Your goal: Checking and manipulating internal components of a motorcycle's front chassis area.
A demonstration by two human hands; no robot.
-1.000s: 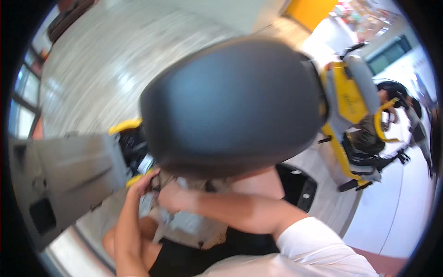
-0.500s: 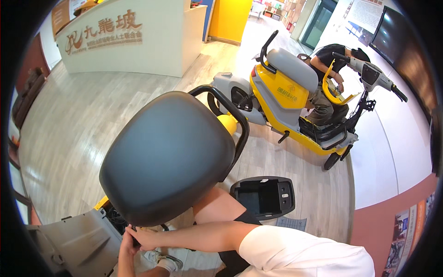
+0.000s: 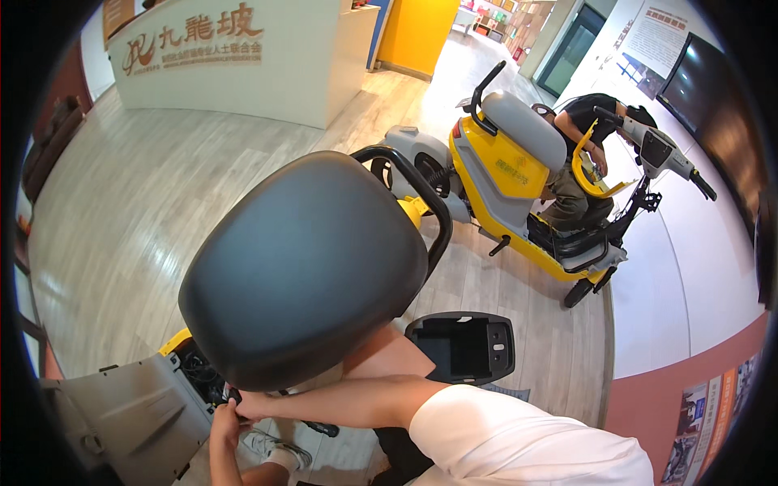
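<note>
My left hand [image 3: 227, 423] and my right hand [image 3: 251, 405] are together at the lower left, just below the front edge of a large black scooter seat [image 3: 300, 267]. Both have bent fingers around a small dark part beside exposed cables [image 3: 197, 364]; I cannot make out what it is. A grey plastic panel [image 3: 134, 421] lies open to their left, next to the cable compartment with its yellow edge [image 3: 174, 340]. My forearm crosses in front of my legs.
A second yellow scooter [image 3: 506, 170] stands at right, a person [image 3: 583, 121] crouched behind it. A black open storage bin [image 3: 459, 347] rests on the floor. A white counter [image 3: 235, 81] stands at the back, a wall screen [image 3: 701, 121] at the upper right.
My view has tilted up, showing more of the room, and the seat and my hands appear lower in it. Both hands stay together under the seat's edge.
</note>
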